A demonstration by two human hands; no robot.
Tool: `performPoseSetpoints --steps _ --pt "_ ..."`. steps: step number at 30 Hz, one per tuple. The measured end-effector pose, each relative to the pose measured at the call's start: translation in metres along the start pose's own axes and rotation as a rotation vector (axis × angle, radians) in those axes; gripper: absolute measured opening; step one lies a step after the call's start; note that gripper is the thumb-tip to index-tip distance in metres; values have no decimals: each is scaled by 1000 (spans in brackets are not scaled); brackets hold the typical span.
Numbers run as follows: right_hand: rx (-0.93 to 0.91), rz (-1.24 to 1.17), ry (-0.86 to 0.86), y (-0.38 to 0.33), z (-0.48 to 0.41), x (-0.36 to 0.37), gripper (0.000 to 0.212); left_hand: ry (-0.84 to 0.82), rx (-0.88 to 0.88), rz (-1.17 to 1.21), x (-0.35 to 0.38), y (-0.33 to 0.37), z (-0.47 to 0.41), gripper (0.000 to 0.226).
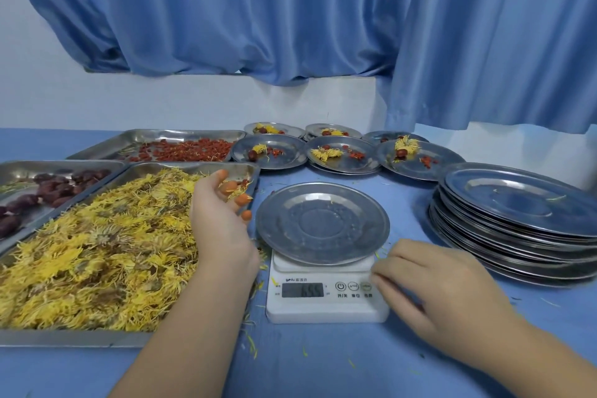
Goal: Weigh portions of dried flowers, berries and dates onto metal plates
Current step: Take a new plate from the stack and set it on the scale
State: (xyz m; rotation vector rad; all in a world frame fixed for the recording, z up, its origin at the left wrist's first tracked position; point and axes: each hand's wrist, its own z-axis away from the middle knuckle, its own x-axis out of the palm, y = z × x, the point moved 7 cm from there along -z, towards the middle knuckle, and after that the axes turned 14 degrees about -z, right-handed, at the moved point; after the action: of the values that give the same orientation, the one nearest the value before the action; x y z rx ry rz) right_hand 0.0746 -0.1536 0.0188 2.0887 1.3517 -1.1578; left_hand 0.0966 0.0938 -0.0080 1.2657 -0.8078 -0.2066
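Observation:
An empty metal plate sits on a white digital scale in the middle of the blue table. My right hand touches the right side of the scale by its buttons with a fingertip, holding nothing. My left hand hovers over the right edge of the big tray of yellow dried flowers, fingers loosely curled with a few petals among them. Behind stand a tray of dark red dates and a tray of red berries.
Several filled plates line the back of the table, each with flowers, a date and berries. A tall stack of empty plates stands at the right. A blue curtain hangs behind. Loose petals lie scattered around the scale.

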Motion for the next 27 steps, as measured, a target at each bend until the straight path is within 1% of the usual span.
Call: performPoseSetpoints --steps 1,3,4,5,12,17,23,27 --pt "65 -52 -50 6 3 1 28 -1 3 -2 0 0 0 15" --pt "239 -148 -209 21 7 10 37 -4 10 -11 0 1 1 15" --pt "299 -190 -267 27 10 15 41 -6 14 -16 0 1 2 15" --pt "320 -215 -292 31 13 18 42 -7 16 -18 0 1 2 15" --pt "377 -246 -332 30 19 26 43 -51 22 -13 6 0 6 16" --pt "413 -197 -369 24 19 30 42 -96 58 -14 9 3 8 17" --pt "437 -144 -360 19 18 28 40 -113 87 -28 9 3 7 18" --pt "390 -68 -380 12 17 28 36 -123 107 -36 10 3 6 17"
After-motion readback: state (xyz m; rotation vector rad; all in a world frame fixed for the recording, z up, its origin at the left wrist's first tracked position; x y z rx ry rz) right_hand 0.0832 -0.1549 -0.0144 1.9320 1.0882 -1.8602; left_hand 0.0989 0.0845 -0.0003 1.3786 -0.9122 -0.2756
